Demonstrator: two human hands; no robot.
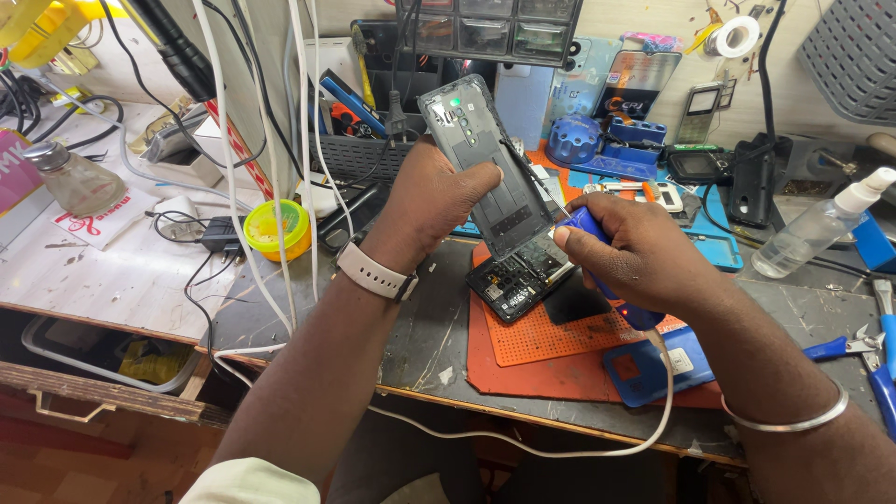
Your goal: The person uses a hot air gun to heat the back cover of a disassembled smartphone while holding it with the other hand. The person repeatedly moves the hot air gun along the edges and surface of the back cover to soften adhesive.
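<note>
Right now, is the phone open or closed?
Open: the left hand tilts the back cover up off the phone, exposing its internals, while the right hand holds a screwdriver.

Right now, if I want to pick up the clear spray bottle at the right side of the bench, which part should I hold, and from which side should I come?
Probably grip the spray bottle around its clear body, coming from the front right. It leans with its white nozzle up to the right, and the black stand crowds its left side.
</note>
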